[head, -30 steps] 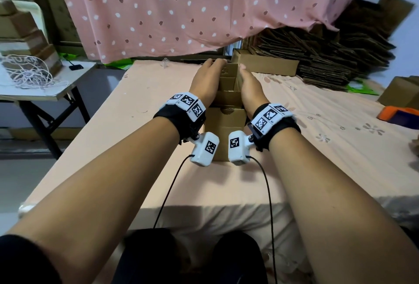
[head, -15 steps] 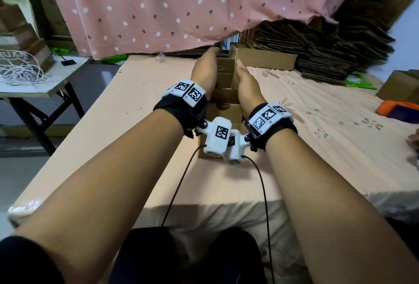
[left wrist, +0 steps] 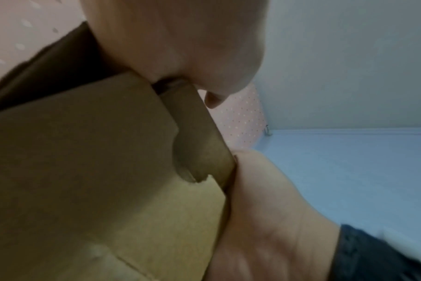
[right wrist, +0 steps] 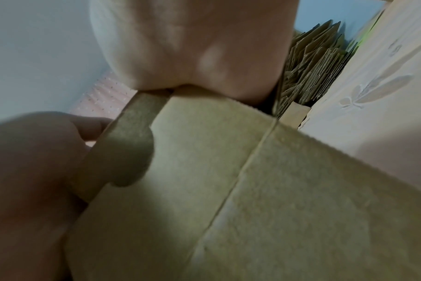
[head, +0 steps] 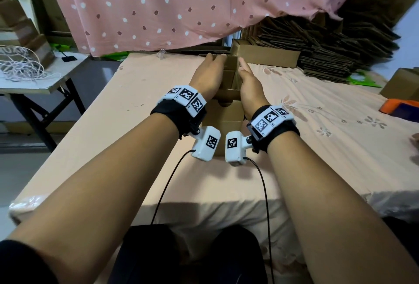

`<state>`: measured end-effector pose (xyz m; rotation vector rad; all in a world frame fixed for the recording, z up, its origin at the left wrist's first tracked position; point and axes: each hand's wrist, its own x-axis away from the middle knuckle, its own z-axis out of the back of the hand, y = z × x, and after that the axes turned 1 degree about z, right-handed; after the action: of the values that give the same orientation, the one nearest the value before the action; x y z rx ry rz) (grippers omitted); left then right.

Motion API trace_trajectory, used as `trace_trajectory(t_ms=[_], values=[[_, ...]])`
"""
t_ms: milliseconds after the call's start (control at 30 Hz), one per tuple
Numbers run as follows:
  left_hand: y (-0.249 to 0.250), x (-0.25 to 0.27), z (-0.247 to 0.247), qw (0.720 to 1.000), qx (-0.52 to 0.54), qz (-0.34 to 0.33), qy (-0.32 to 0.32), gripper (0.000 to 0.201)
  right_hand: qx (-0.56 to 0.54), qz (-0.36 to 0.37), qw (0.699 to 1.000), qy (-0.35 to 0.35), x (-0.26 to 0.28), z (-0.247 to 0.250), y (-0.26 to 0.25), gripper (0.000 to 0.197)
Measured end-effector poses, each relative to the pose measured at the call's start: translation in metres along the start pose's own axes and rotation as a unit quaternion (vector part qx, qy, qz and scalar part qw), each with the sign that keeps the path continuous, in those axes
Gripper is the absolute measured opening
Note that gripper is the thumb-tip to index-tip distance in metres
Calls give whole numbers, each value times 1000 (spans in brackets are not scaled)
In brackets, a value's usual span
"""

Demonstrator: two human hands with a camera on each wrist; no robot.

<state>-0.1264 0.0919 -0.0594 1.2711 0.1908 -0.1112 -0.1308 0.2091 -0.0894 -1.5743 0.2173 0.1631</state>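
Left hand (head: 208,77) flat, fingers straight, pressing the left side of the box (head: 226,116), right hand (head: 249,84) flat against its right side, box held between them mid-bench (head: 136,147), cardboard stack (head: 340,45) far right, curtain (head: 170,7) beyond.

Two hands are seen, the left hand (head: 208,75) and the right hand (head: 249,83), with one cardboard box (head: 226,113) between them. Further back there are one open box (head: 265,57), one pile of flat cardboard (head: 340,41), one curtain (head: 181,5), one side table (head: 56,77) and one bundle of string (head: 20,66).
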Motion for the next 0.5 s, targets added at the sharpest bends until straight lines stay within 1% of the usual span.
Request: trace_trajectory(t_ms=[67, 100, 167, 200, 233, 267, 333, 433, 500], values=[[-13, -6, 2, 999, 47, 9, -13, 28, -14, -1, 1000, -3, 2, 1, -1, 51], [-27, -13, 1, 998, 63, 13, -15, 29, -17, 0, 1000, -5, 3, 1, -2, 50], [-70, -49, -4, 994, 97, 40, -27, 42, -7, -2, 1000, -3, 5, 0, -3, 50], [-74, -49, -4, 994, 97, 44, -26, 47, -3, -1, 1000, 0, 6, -1, -3, 52], [-65, -39, -2, 994, 101, 44, -26, 51, 2, -1, 1000, 3, 6, -2, -3, 55], [-53, -29, 1, 992, 114, 40, -25, 49, 6, -2, 1000, 4, 7, -2, -4, 58], [-25, 1, 7, 987, 157, 21, -30, 43, 9, 1, 1000, 11, 7, -1, -3, 55], [-17, 15, 8, 975, 212, 12, -59, 42, 20, 19, 1000, 8, 9, 0, -4, 54], [-20, 16, 9, 974, 215, 15, -70, 41, 30, 17, 999, 7, 9, -1, -4, 58]])
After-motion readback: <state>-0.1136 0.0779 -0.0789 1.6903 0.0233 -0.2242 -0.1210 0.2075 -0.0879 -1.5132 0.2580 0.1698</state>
